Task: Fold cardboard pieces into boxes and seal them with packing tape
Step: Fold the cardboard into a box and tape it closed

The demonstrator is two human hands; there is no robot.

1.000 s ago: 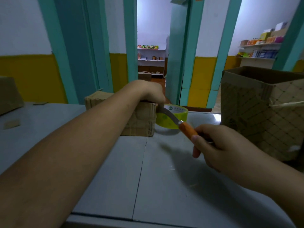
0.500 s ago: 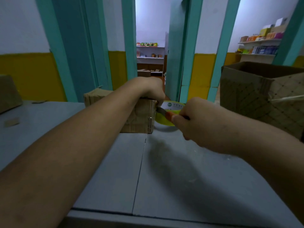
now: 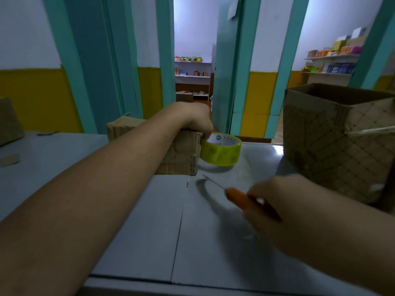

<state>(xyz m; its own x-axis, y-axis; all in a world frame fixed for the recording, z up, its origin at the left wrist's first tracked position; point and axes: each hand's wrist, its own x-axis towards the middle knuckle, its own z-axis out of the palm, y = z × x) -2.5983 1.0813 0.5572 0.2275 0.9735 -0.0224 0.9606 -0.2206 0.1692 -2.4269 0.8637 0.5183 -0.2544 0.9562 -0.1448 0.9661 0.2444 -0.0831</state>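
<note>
A small folded cardboard box (image 3: 181,154) sits on the grey table (image 3: 132,221) near the middle. My left hand (image 3: 198,122) lies over its top right corner, fingers curled down at the edge beside the yellow-green roll of packing tape (image 3: 221,152), which stands right against the box. My right hand (image 3: 275,208) grips the orange handle of a small knife (image 3: 237,196), its thin blade pointing up-left toward the box, low over the table and apart from the tape.
A large open cardboard box (image 3: 339,142) with a diamond pattern stands at the right. Another box (image 3: 8,122) shows at the far left edge, with a cardboard scrap (image 3: 9,160) on the table. Beyond are teal door frames and shelves.
My right hand has drawn the knife back from the tape roll toward me and lower over the table. My left hand stays on the box.
</note>
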